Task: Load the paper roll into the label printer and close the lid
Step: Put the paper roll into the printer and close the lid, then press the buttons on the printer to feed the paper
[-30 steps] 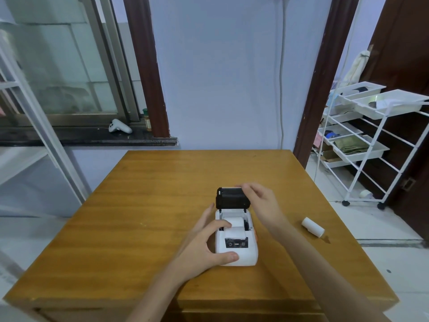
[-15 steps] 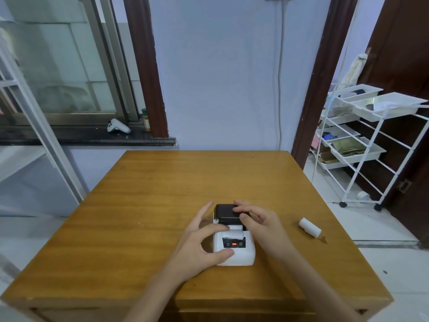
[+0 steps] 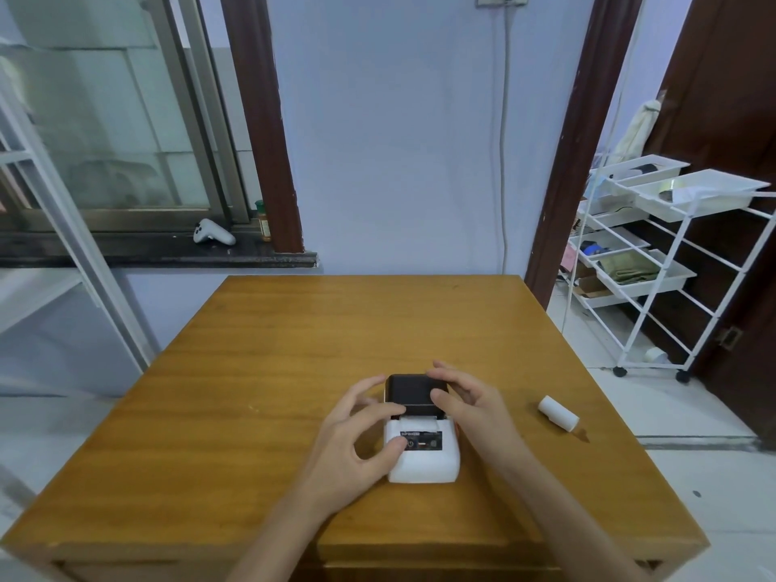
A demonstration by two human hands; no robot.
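From my feed, two bare forearms come up from the bottom edge over the wooden table [image 3: 260,354], and both hands meet at the label printer [image 3: 423,453], which sits toward the near middle of the tabletop. My left hand [image 3: 357,438] rests against the printer's left side, thumb tip touching the dark control strip on its white body, fingers spread and curled loosely toward the black lid [image 3: 413,392]; it is not closed around anything. My right hand [image 3: 474,407] is cupped at the lid's right edge, fingers bent and parted, touching or nearly touching the lid without clamping it. The lid lies down over the paper bay, and a strip of white paper [image 3: 415,423] shows just in front of it; I cannot see into the bay. To the right of the printer, well apart from it, a spare paper roll [image 3: 558,413] lies on its side on the table. Further off on the right stands a white wheeled rack [image 3: 672,296]; one lower tray [image 3: 648,285] holds folded olive cloth [image 3: 627,266], the top trays hold small things I cannot make out. On the dark window ledge at far left lie a white controller [image 3: 213,233] and a small bottle [image 3: 264,222].
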